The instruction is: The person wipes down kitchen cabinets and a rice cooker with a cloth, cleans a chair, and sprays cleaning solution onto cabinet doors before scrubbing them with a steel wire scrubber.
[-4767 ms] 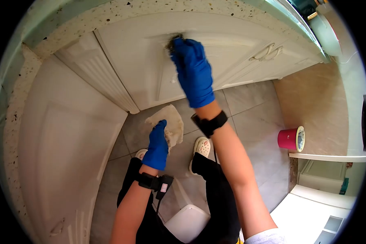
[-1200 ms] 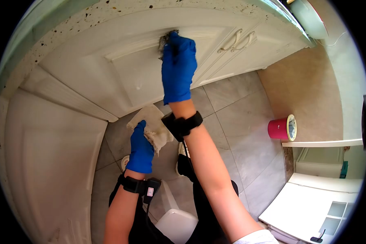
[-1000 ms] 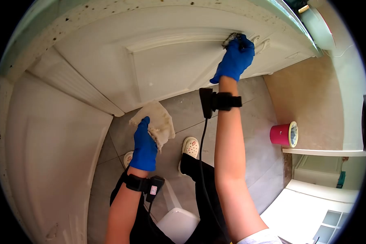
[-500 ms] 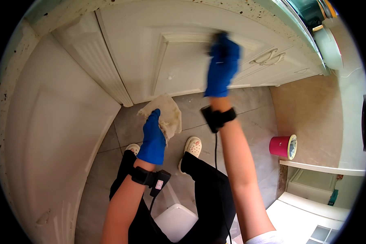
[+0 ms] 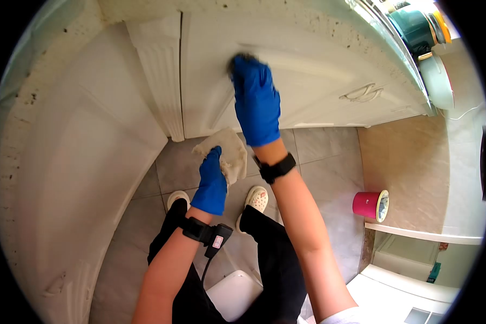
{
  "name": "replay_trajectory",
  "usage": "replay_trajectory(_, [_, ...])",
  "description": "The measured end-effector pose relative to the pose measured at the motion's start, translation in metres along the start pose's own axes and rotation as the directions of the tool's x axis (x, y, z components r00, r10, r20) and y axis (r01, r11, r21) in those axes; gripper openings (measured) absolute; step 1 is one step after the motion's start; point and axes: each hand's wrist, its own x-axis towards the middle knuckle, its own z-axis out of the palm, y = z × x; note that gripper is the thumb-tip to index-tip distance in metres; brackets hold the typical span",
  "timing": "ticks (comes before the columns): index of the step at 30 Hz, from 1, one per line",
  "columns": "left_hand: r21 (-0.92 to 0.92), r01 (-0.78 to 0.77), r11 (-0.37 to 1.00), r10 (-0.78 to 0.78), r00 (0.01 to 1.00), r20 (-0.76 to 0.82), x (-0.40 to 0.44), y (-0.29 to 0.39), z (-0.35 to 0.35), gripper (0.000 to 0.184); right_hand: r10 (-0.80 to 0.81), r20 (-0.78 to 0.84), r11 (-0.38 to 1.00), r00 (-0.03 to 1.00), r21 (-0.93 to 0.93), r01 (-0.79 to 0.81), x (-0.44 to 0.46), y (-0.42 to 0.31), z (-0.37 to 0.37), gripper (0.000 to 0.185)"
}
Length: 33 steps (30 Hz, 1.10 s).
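Note:
In the head view, my right hand [image 5: 256, 102], in a blue rubber glove, is closed on a dark scrubber [image 5: 244, 58]. Only the scrubber's fuzzy dark edge shows past the fingers; the rest is hidden. It lies against the upper part of a white cabinet door [image 5: 302, 89] with a raised panel frame. Lower down, my left hand [image 5: 211, 181], also in a blue glove, grips a stained beige cloth [image 5: 233, 154]. That cloth hangs spread out above the grey floor, close to the foot of the cabinet.
A speckled countertop [image 5: 210, 9] runs over the cabinets, with a pale bowl [image 5: 436, 81] and a teal pot [image 5: 413, 29] at right. A pink bin [image 5: 366, 204] stands on the tiles. Another white door [image 5: 86, 156] curves along the left. Below me is a white stool [image 5: 235, 294].
My right hand has moved left across the door with the scrubber. My left hand keeps hold of the cloth, nearly in place. The view has shifted slightly.

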Motion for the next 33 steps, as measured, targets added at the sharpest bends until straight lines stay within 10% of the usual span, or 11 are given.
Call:
replay_trajectory(3, [-0.017, -0.025, 1.000, 0.026, 0.999, 0.030, 0.004, 0.002, -0.006, 0.038, 0.032, 0.128, 0.998, 0.991, 0.058, -0.040, -0.025, 0.006, -0.009, 0.036])
replay_trajectory(9, [-0.071, -0.024, 0.997, 0.028, 0.998, 0.051, 0.015, 0.006, -0.014, 0.036, 0.437, -0.476, 0.849, 0.764, 0.499, -0.174, 0.023, 0.022, -0.026, 0.033])
replay_trajectory(13, [0.206, 0.167, 0.964, -0.106, 0.955, -0.278, 0.011, 0.024, -0.005, 0.036, -0.044, -0.317, 0.992, 0.947, 0.095, 0.078, 0.034, -0.047, 0.019, 0.030])
replay_trajectory(18, [-0.051, -0.054, 0.997, 0.048, 0.992, -0.119, 0.017, 0.019, -0.011, 0.026, 0.441, -0.390, 0.756, 0.808, 0.647, -0.101, 0.032, -0.028, 0.009, 0.023])
replay_trajectory(21, [-0.122, -0.083, 0.989, 0.079, 0.996, -0.038, 0.007, 0.019, -0.012, 0.026, 0.510, -0.462, 0.780, 0.726, 0.603, -0.165, 0.035, -0.020, 0.004, 0.022])
replay_trajectory(23, [0.034, 0.036, 0.999, -0.032, 0.993, -0.110, 0.005, 0.022, -0.013, 0.034, 0.038, -0.447, 0.983, 0.894, 0.175, 0.046, 0.046, -0.041, 0.010, 0.024])
replay_trajectory(25, [0.065, 0.021, 0.998, -0.014, 0.994, -0.109, 0.020, 0.009, -0.022, 0.034, 0.019, -0.355, 0.985, 0.935, 0.168, 0.043, 0.049, -0.053, 0.009, 0.027])
replay_trajectory(27, [0.089, -0.005, 0.996, 0.014, 0.994, -0.105, 0.024, 0.007, -0.022, 0.034, 0.040, -0.416, 0.991, 0.908, 0.134, 0.018, 0.046, -0.036, 0.004, 0.023])
replay_trajectory(28, [0.032, -0.045, 0.998, 0.049, 0.992, -0.114, 0.021, 0.005, -0.016, 0.031, 0.465, -0.396, 0.768, 0.792, 0.626, -0.138, 0.045, -0.034, 0.002, 0.019])
replay_trajectory(31, [0.003, -0.041, 0.999, 0.041, 0.995, -0.090, 0.026, 0.001, -0.021, 0.030, 0.479, -0.513, 0.775, 0.712, 0.628, -0.069, 0.050, -0.035, 0.010, 0.020])
replay_trajectory(33, [0.095, 0.032, 0.995, -0.030, 0.999, -0.019, 0.032, -0.002, -0.033, 0.033, 0.009, -0.526, 0.997, 0.850, 0.070, 0.033, 0.053, -0.056, 0.022, 0.026])
